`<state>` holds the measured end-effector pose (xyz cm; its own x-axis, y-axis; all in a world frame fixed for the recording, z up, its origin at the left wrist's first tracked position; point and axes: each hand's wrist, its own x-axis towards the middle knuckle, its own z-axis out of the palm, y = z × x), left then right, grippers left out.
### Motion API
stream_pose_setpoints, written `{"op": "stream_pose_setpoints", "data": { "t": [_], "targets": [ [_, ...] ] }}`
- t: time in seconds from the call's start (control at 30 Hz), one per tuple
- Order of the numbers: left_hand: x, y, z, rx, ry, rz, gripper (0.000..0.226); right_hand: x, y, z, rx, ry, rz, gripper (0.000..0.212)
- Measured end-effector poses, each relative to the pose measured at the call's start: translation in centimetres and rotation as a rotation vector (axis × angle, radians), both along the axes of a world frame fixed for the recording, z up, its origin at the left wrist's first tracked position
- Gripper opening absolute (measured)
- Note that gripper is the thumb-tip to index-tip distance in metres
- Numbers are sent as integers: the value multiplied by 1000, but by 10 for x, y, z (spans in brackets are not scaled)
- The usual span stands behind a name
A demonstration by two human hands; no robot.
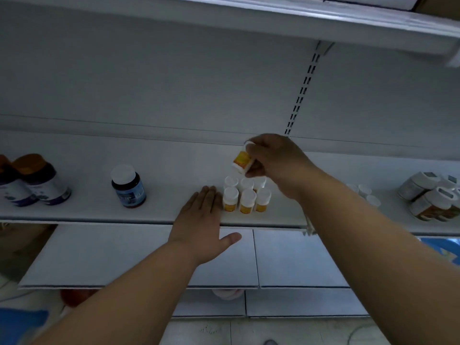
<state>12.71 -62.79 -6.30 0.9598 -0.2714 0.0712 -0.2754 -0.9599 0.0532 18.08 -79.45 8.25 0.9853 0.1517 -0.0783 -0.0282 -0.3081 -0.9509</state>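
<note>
- Stocking small orange-label bottles: the held bottle (242,159) hangs tilted just above the back row of the cluster (246,196), six like bottles standing on the shelf (99,212).
- Risk 1: bottle comes down tilted onto the caps and tips one over. The cluster is packed in two rows of three, so one fall prob. takes its neighbours w/ it.
- Risk 2: the cluster's front row sits near the shelf lip, so a shove from behind could send a bottle off the edge.
- Risk 3: no free slot shows directly under the held bottle. Space right of the cluster is hidden by the forearm, so a blind set-down is poss.
- Risk 4: the hold looks like a fingertip pinch on a small smooth bottle, so a slip during the turn upright is poss.
- right hand (273,163): fingers (256,169) curled narrow round the held bottle, w/ the orange label showing on the side away from the palm.
- left hand (201,220): fingers (209,195) straight and together, palm down, holding nothing. The tips sit at the cluster's left side, contact or just beside, cannot tell. Thumb is spread below the lip. Prob. acting as a stop.
- Also on the shelf: dark bottle (128,186) w/ white cap well left of the cluster, purple-label bottles (37,181) farther left, jars (428,195) well right.
</note>
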Motion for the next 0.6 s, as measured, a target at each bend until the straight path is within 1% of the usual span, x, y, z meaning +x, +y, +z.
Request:
{"op": "stream_pose_setpoints", "data": {
  "t": [0.07, 0.1, 0.13, 0.2, 0.27, 0.4, 0.5, 0.6],
  "targets": [
    [0, 0, 1, -4, -8, 3, 107, 27, -1, -5, -330, -238, 55, 17],
    [0, 0, 1, 0, -13, 4, 107, 38, -1, -8, -466, -323, 114, 20],
    [0, -1, 2, 6, -16, 5, 107, 48, 0, -11, -578, -377, 174, 24],
    [0, -1, 2, 11, -7, 8, 107, 62, 4, -18, -709, -389, 265, 31],
    [-1, -2, 2, 12, 0, 10, 106, 71, 9, -24, -781, -346, 331, 34],
    [-1, -1, 3, 20, 3, 7, 107, 78, 13, -38, -881, -282, 444, 32],
    [-2, -2, 4, 14, -2, 12, 108, 81, 12, -45, -891, -257, 495, 34],
    [-2, -2, 5, 17, 3, 14, 108, 82, 8, -49, -844, -258, 469, 33]
  ]
}}
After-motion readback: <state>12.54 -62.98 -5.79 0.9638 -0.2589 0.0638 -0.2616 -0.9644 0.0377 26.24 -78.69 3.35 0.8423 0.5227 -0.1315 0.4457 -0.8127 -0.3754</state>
